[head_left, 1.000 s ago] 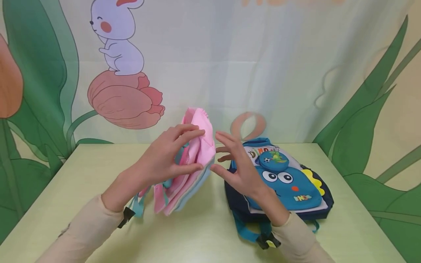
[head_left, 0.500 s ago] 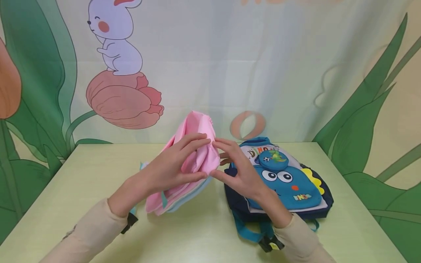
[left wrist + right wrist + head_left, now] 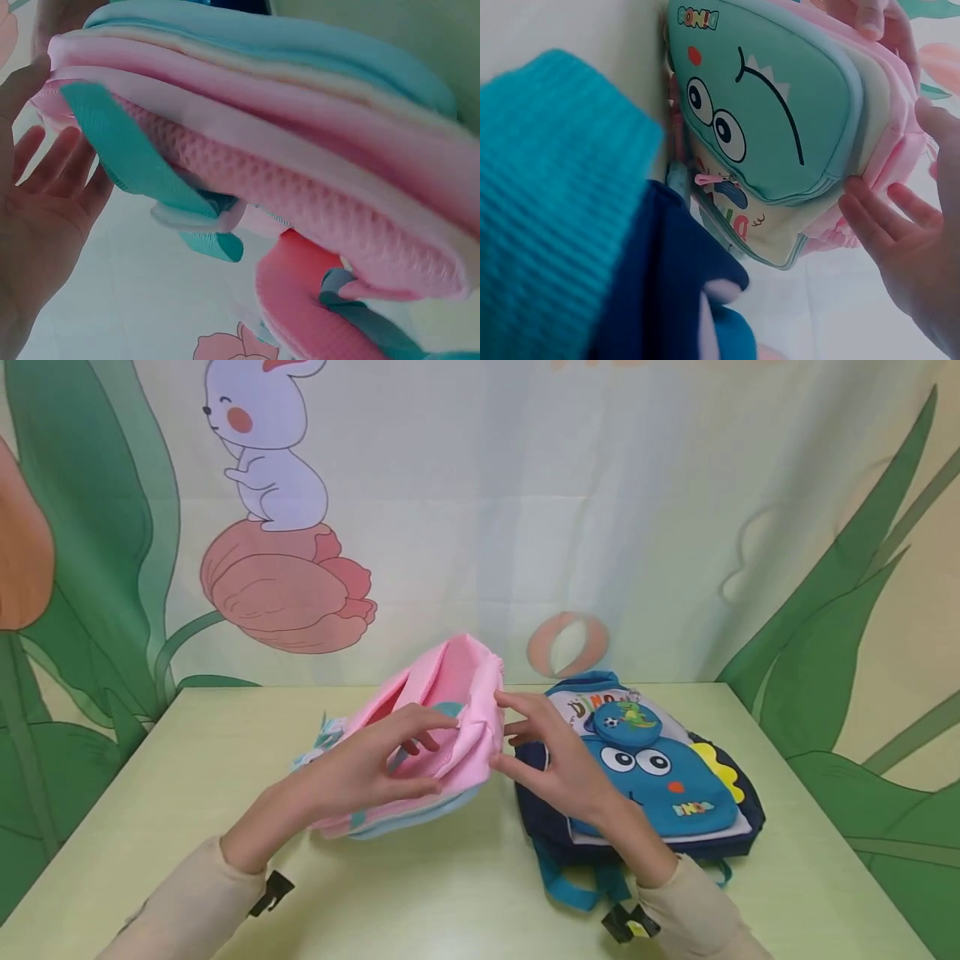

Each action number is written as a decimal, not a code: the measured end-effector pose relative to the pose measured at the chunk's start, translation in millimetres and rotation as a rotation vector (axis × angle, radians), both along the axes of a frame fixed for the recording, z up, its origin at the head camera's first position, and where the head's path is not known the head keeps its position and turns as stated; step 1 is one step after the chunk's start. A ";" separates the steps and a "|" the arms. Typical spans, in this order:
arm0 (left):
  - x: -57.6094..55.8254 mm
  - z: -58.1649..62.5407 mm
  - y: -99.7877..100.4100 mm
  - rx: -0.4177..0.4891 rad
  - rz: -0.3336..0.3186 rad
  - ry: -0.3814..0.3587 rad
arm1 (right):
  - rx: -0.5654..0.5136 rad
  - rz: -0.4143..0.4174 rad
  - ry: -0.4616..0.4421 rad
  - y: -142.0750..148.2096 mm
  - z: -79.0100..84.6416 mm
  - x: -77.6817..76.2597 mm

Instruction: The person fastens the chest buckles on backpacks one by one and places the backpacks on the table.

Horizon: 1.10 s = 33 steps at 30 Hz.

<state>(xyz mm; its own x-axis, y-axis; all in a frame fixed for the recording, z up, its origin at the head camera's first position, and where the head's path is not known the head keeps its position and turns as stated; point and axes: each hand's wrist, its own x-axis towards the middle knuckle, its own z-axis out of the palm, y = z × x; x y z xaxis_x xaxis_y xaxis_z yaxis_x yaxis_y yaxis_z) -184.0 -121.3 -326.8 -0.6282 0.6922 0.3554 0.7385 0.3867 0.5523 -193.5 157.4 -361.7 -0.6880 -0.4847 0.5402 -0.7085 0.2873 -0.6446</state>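
Head view puts the pink bag (image 3: 480, 752) just below centre, toward 6 o'clock, tilted between both hands. Left hand (image 3: 367, 760) comes in from 7 o'clock, fingers loosely bent and spread against the bag rather than wrapped round it; right hand (image 3: 558, 760) sits at the bag's 4 o'clock side, its fingers touching the edge without closing on it. Whether the bag's lower edge rests on the desk (image 3: 420, 893) is hard to tell. With no firm grasp visible, I judge the bag could slip or flop over, its soft cloth folding wherever the fingers press. Its teal strap (image 3: 124, 142) hangs loose and might catch on a finger. The blue bag (image 3: 660, 797) lies at 4 o'clock, just beside the right hand; a sideways swing could bump it, and the right sleeve (image 3: 697, 906), right beside a buckle (image 3: 630, 923), might snag there.
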 end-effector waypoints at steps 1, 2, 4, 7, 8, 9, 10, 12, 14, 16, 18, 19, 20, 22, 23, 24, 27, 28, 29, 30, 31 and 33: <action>0.4 -1.2 -0.4 -0.012 0.000 -0.015 | 0.013 -0.003 -0.005 0.1 -0.7 0.1; 1.0 -2.3 -0.4 -0.023 0.002 -0.029 | 0.024 -0.006 -0.008 0.2 -1.9 0.1; 2.4 -4.4 0.3 -0.032 0.000 -0.072 | 0.047 -0.015 -0.014 0.4 -4.2 0.4; 5.4 -6.6 0.4 -0.016 0.011 -0.171 | 0.063 -0.033 -0.026 1.2 -7.0 1.7; 6.1 -7.4 -0.5 -0.007 0.009 -0.195 | 0.066 -0.038 -0.033 1.7 -8.2 1.9; 6.8 -8.2 -1.5 0.000 0.009 -0.219 | 0.068 -0.039 -0.043 2.2 -9.1 2.2; 7.7 -8.9 -3.4 0.005 0.012 -0.236 | 0.072 -0.041 -0.053 2.8 -10.0 2.5; 7.3 -10.9 -9.6 0.020 0.017 -0.230 | 0.076 -0.038 -0.076 4.3 -11.7 3.1; 5.0 -12.6 -18.7 0.041 0.037 -0.194 | 0.083 -0.038 -0.094 5.9 -13.2 3.5; 0.9 -14.7 -30.6 0.050 0.081 -0.150 | 0.091 -0.040 -0.109 7.7 -14.8 4.1; -4.7 -17.4 -43.9 0.043 0.131 -0.113 | 0.101 -0.042 -0.123 9.5 -16.6 4.5; -7.1 -18.7 -50.7 0.031 0.159 -0.103 | 0.108 -0.041 -0.130 10.3 -17.4 4.4; -9.6 -20.6 -57.5 0.007 0.191 -0.094 | 0.113 -0.039 -0.140 11.1 -18.3 4.4; -13.9 -24.9 -70.0 -0.041 0.244 -0.090 | 0.124 -0.034 -0.158 12.4 -19.9 4.3; -15.9 -27.3 -75.5 -0.066 0.266 -0.085 | 0.131 -0.032 -0.167 13.0 -20.6 4.3; -17.6 -29.8 -80.4 -0.092 0.288 -0.081 | 0.137 -0.030 -0.177 13.4 -21.2 4.2; -21.7 -37.4 -91.6 -0.137 0.336 -0.081 | 0.157 -0.024 -0.204 14.3 -23.1 4.1; -22.7 -39.7 -94.2 -0.146 0.346 -0.085 | 0.164 -0.022 -0.215 14.6 -23.8 4.2; -23.4 -41.9 -96.6 -0.154 0.356 -0.094 | 0.172 -0.020 -0.227 14.8 -24.4 4.3; -24.0 -43.9 -98.7 -0.160 0.363 -0.109 | 0.182 -0.019 -0.237 14.8 -25.2 4.3; -24.4 -45.6 -100.5 -0.166 0.366 -0.125 | 0.194 -0.019 -0.248 14.8 -25.9 4.3; -24.5 -48.4 -103.2 -0.180 0.367 -0.160 | 0.221 -0.016 -0.270 14.1 -27.2 4.4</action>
<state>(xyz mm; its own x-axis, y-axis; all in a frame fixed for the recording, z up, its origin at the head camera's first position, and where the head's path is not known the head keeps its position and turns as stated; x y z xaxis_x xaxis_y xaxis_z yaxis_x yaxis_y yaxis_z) -208.5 -224.5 -375.1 -0.8815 0.4545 0.1279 0.4448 0.7085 0.5479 -189.1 171.5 -388.9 -0.8000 -0.5580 0.2205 -0.5153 0.4506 -0.7290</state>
